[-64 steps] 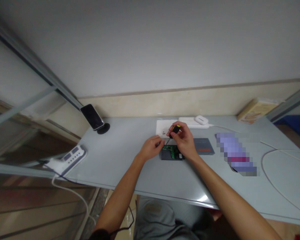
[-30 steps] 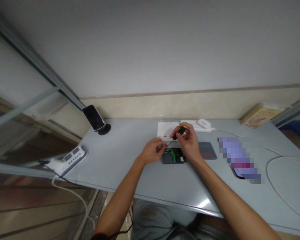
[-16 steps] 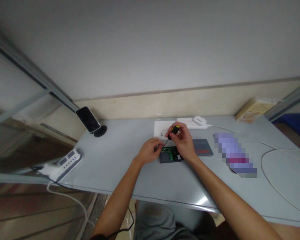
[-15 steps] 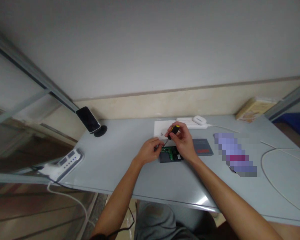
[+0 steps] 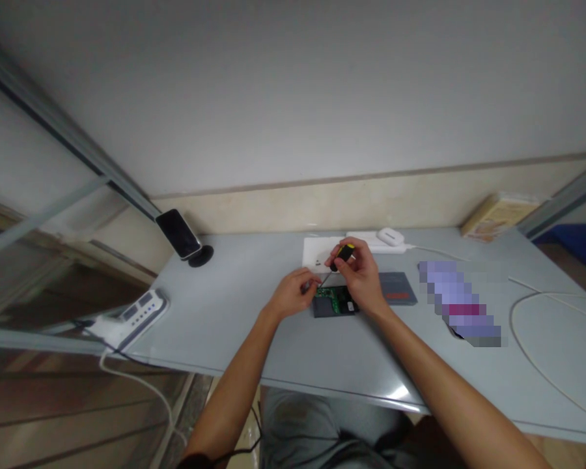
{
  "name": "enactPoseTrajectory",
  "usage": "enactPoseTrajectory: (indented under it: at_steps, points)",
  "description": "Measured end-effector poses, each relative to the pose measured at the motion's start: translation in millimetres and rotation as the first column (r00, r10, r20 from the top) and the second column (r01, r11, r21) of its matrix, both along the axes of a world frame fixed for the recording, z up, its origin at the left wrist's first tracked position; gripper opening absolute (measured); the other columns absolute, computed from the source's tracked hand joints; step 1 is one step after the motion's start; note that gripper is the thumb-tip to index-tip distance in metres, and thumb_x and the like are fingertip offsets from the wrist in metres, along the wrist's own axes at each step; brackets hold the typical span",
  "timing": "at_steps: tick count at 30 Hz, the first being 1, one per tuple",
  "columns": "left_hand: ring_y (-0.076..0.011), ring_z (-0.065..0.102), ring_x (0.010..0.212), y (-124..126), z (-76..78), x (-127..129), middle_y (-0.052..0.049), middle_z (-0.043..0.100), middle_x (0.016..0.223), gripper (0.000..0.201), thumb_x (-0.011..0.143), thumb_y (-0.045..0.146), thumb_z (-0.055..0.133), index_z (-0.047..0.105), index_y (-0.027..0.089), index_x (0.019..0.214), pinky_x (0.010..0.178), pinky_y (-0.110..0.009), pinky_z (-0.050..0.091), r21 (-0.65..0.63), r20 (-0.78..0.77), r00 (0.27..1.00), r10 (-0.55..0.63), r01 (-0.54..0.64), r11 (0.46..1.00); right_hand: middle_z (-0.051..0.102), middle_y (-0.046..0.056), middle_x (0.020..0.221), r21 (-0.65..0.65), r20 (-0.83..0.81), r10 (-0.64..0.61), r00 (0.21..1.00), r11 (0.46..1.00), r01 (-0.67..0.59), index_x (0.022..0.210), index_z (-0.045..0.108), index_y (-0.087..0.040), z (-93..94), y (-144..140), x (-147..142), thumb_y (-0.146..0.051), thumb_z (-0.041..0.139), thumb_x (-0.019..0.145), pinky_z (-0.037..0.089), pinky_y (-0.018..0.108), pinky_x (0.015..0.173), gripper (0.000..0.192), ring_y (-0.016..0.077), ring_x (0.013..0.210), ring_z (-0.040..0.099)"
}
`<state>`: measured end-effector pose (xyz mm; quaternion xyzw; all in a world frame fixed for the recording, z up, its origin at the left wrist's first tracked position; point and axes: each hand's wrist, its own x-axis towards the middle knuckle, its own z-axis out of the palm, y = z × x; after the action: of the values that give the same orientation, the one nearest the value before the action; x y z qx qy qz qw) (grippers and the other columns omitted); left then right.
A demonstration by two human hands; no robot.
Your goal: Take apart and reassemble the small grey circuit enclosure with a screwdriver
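Gripping screwdriver [image 5: 342, 254] in right hand [image 5: 360, 277] over circuit board [image 5: 333, 299]

**Room and fixtures: condition as observed**

You sit at a pale grey-blue table [image 5: 234, 312] set against a plain white wall [image 5: 293, 98], with a beige skirting band [image 5: 371, 198] running along the wall's foot. To your left, a grey metal frame [image 5: 68, 140] slants down toward the table's far corner, with a glazed panel [image 5: 29, 260] below it. Brown flooring [image 5: 53, 404] shows under the table edge. Lighting is even and dim; a glare spot [image 5: 395, 389] marks the table's near edge.
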<state>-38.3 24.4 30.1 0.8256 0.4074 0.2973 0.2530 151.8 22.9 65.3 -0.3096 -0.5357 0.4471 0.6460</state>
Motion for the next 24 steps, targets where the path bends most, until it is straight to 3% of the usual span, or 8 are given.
enactPoseTrajectory:
  at_steps: [9,14,19,21,24]
  points:
    - [-0.0148,0.058,0.076,0,-4.7,4,-0.003,0.063,0.082,0.012,0.092,0.021,0.062,0.071,0.018,0.084,0.072,-0.026,0.046,0.018,0.096,0.995,-0.011,0.010,1.000,0.062,-0.004,0.093,-0.014,-0.057,-0.079,0.995,0.997,0.078,0.111,0.052,-0.029,2.0,4,3,-0.027,0.072,0.084,0.058,0.032,0.074,0.034,0.0122,0.072,0.068]
    - [-0.0169,0.061,0.084,13,-2.5,4,-0.004,0.068,0.087,0.015,0.097,0.026,0.061,0.073,0.019,0.091,0.078,-0.029,0.049,0.100,0.120,0.991,0.066,-0.078,0.992,0.063,-0.005,0.092,-0.005,-0.157,-0.291,0.944,0.956,0.293,0.112,0.050,-0.028,7.5,10,25,-0.030,0.074,0.083,0.057,0.032,0.075,0.037,0.0130,0.073,0.072]
    - [-0.0206,0.062,0.096,46,12.4,25,-0.006,0.071,0.096,0.017,0.099,0.029,0.061,0.076,0.020,0.099,0.092,-0.034,0.048,0.197,-0.118,0.991,0.069,-0.045,0.979,0.062,-0.008,0.088,-0.077,-0.316,-0.494,0.810,0.865,0.496,0.107,0.044,-0.029,9.7,-5,57,-0.026,0.073,0.079,0.058,0.033,0.074,0.040,0.0115,0.065,0.070]
    - [-0.0219,0.062,0.099,60,16.8,39,-0.007,0.071,0.098,0.017,0.099,0.029,0.062,0.077,0.020,0.100,0.094,-0.035,0.048,0.193,-0.245,0.968,0.052,-0.004,0.981,0.061,-0.009,0.085,-0.093,-0.337,-0.479,0.810,0.873,0.478,0.105,0.043,-0.029,11.5,-18,64,-0.025,0.072,0.078,0.057,0.030,0.071,0.040,0.0106,0.064,0.067]
    - [-0.0247,0.062,0.100,74,17.8,55,-0.009,0.071,0.098,0.017,0.097,0.027,0.063,0.077,0.018,0.100,0.092,-0.037,0.048,0.177,-0.377,0.926,0.032,0.038,0.984,0.059,-0.008,0.083,-0.092,-0.265,-0.375,0.888,0.927,0.364,0.106,0.045,-0.030,19.3,-41,71,-0.027,0.071,0.080,0.053,0.027,0.064,0.037,0.0107,0.064,0.064]
